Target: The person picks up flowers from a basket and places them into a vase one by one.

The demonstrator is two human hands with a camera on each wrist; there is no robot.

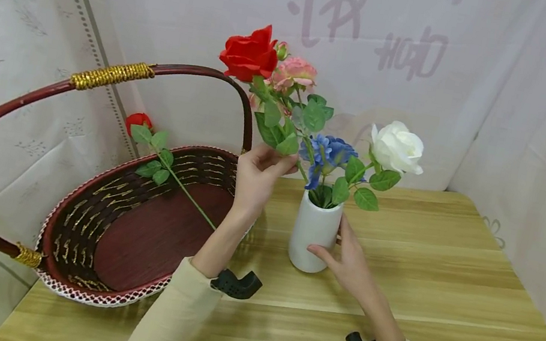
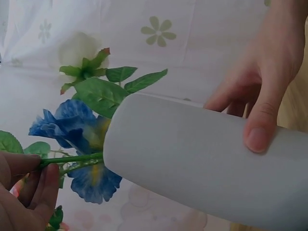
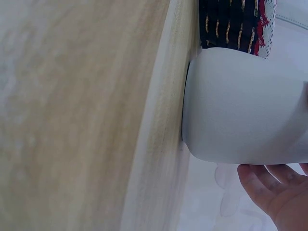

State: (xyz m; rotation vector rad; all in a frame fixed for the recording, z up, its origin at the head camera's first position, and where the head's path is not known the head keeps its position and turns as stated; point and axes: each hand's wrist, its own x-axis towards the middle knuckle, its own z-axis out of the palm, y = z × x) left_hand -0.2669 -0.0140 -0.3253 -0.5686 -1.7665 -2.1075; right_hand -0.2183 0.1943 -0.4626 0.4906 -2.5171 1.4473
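A white vase [image 1: 313, 235] stands upright on the table, holding a blue flower [image 1: 331, 153] and a white rose [image 1: 398, 147]. My left hand [image 1: 258, 177] pinches a green flower stem [image 2: 77, 158] just above the vase's mouth, and the stem's lower end runs inside. Above that hand are a red rose [image 1: 251, 54], pink flowers [image 1: 294, 74] and green leaves. Which bloom the pinched stem bears is hard to tell. My right hand [image 1: 352, 264] grips the vase's side, thumb in front and fingers behind, as the left wrist view [image 2: 269, 91] also shows.
To the left sits a dark red woven basket [image 1: 146, 233] with a tall arched handle [image 1: 22, 100]. Another red rose [image 1: 140, 124] lies across it, its bloom beyond the far rim. The wooden table [image 1: 430, 271] meets patterned curtains [image 1: 545, 151] at the back and right.
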